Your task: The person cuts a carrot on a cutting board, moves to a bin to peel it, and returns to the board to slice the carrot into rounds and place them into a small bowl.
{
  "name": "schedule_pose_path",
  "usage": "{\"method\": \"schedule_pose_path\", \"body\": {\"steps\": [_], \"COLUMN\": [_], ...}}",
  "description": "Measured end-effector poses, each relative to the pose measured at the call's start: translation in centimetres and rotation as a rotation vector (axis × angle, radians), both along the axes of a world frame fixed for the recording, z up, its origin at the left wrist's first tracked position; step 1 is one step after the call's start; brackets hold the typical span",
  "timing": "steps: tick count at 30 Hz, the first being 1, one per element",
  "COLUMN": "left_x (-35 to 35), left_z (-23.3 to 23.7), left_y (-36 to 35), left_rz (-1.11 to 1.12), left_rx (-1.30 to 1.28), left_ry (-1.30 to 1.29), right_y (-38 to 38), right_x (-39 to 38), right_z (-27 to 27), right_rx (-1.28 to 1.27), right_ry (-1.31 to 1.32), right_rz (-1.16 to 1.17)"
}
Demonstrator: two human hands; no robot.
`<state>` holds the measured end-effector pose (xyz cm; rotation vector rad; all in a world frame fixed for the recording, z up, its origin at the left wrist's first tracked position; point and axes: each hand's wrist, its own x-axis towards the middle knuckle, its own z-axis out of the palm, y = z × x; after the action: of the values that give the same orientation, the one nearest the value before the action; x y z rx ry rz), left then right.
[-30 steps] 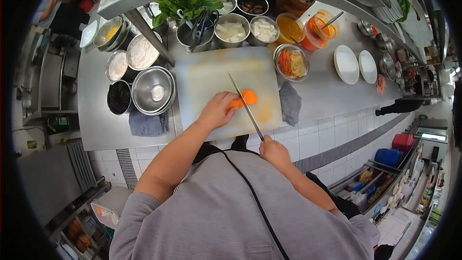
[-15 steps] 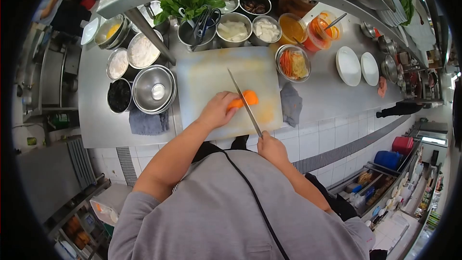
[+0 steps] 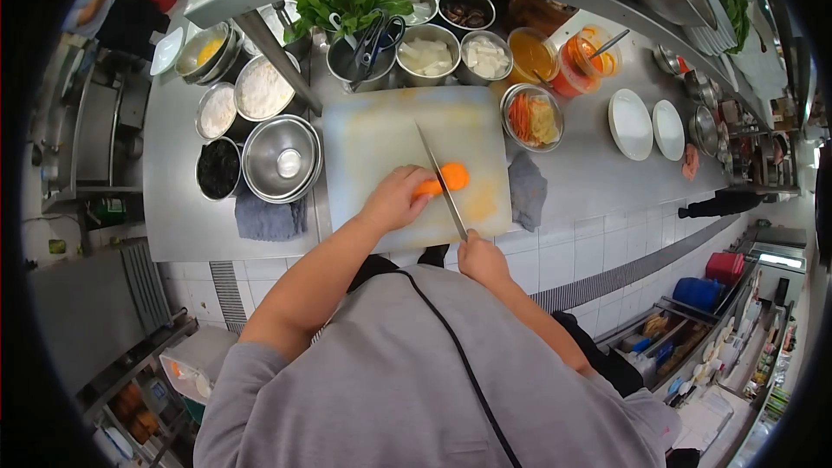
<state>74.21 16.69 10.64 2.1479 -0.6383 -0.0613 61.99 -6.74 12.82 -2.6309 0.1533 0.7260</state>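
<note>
An orange carrot piece (image 3: 452,177) lies on the pale cutting board (image 3: 381,139). My left hand (image 3: 394,199) presses down on its left end and holds it steady. My right hand (image 3: 482,260) grips the handle of a long knife (image 3: 438,178) at the board's near edge. The blade runs away from me across the carrot, tip pointing to the far left.
Steel bowls (image 3: 281,159) with white and dark ingredients stand left of the board, more tubs of vegetables and sauces behind it. A bowl of shredded vegetables (image 3: 532,118) and two white plates (image 3: 630,124) sit right. Grey cloths (image 3: 524,189) lie on both sides. The counter edge drops to a tiled front.
The knife and my right hand have shifted slightly forward and left along the carrot. My left hand stays on the carrot. The view has moved a little.
</note>
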Motion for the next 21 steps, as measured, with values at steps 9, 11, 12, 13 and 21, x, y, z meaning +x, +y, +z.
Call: {"method": "schedule_pose_path", "body": {"steps": [9, 11, 12, 13, 21], "left_x": [-0.4, -0.5, -0.5, -0.5, -0.5], "left_z": [-0.1, -0.1, 0.0, 0.0, 0.0], "left_y": [0.1, 0.0, 0.0, 0.0, 0.1], "left_rz": [-0.002, -0.002, -0.001, 0.000, 0.007], "left_rx": [-0.025, -0.021, -0.022, -0.030, -0.019], "left_ry": [0.043, 0.040, 0.041, 0.019, 0.039], "right_y": [-0.6, -0.4, -0.3, 0.1, 0.2], "right_x": [-1.8, -1.9, -2.0, -1.8, -0.9], "right_z": [4.9, 4.2, 3.5, 2.1, 4.1], "right_rx": [-0.024, -0.015, -0.005, -0.005, 0.000], "right_ry": [0.045, 0.026, 0.009, 0.009, -0.010], "right_rz": [-0.012, -0.010, -0.007, -0.005, -0.013]}}
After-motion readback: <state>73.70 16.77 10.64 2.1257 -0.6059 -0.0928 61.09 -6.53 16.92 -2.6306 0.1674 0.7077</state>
